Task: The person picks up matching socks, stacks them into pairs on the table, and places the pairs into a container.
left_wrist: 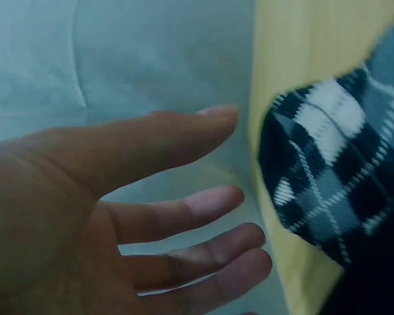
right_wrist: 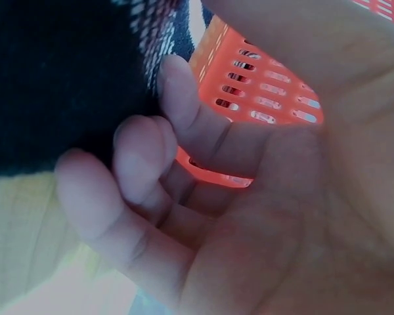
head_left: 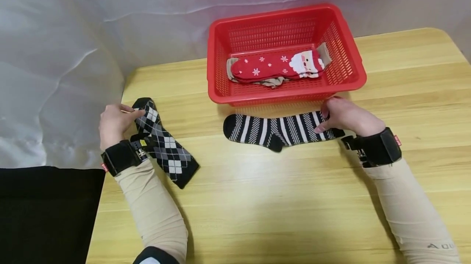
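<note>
My right hand [head_left: 344,116] pinches the cuff end of the striped sock [head_left: 276,130], which lies flat on the table [head_left: 279,198] just before the red basket [head_left: 346,51]. My left hand [head_left: 113,121] is spread, fingers straight, at the argyle sock [head_left: 163,143]. Both socks look light, soft and limp; the cuff offers the surest hold.

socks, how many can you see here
3 clearly: an argyle sock on the table by the left hand, a striped sock under the right hand, a red Santa sock in the basket. Beige fabric beneath it may be more.
</note>
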Demonstrator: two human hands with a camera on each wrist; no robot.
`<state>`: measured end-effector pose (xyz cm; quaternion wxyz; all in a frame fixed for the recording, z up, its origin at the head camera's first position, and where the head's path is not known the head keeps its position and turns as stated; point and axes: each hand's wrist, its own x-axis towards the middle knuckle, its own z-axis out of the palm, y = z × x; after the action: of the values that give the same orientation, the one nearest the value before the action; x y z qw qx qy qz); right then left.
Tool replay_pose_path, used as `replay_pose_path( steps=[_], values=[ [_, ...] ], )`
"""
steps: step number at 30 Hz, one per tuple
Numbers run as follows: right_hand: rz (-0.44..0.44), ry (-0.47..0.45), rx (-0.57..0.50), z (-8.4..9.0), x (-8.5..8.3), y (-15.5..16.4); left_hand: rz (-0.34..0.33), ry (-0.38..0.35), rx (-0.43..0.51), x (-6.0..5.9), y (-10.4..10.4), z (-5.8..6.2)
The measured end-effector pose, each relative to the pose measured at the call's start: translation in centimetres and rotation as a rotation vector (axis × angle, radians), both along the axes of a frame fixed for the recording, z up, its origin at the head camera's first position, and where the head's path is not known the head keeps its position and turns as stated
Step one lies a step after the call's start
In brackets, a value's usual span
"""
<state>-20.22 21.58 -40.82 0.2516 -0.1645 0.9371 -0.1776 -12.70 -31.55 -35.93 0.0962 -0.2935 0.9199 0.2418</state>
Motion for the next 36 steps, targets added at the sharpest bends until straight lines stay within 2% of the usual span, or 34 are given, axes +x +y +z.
replay_pose_path(
  steps=[6,12,16,22,26,32,36],
  values=[
    [0.008,0.016,-0.014,-0.2,0.0,0.2,-0.009,-0.102,0.024,-0.2,-0.4,-0.8],
    [0.002,0.022,-0.027,-0.2,0.0,0.2,-0.024,-0.148,0.020,-0.7,-0.6,-1.5],
    [-0.002,0.025,-0.032,-0.1,0.0,0.1,-0.012,-0.153,-0.008,-0.9,-0.8,-2.1],
    [-0.002,0.024,-0.029,-0.1,0.0,0.1,0.051,-0.110,-0.032,-1.0,-0.8,-2.7],
    [0.003,0.021,-0.026,-0.1,0.0,0.2,0.062,-0.090,-0.020,-1.1,-0.7,-2.8],
    [-0.007,0.026,-0.027,-0.1,0.0,0.0,-0.009,0.013,0.010,-1.4,-0.5,-3.0],
    [-0.008,0.024,-0.028,0.0,0.0,0.0,-0.042,0.110,0.092,-1.7,0.2,-2.3]
  ],
)
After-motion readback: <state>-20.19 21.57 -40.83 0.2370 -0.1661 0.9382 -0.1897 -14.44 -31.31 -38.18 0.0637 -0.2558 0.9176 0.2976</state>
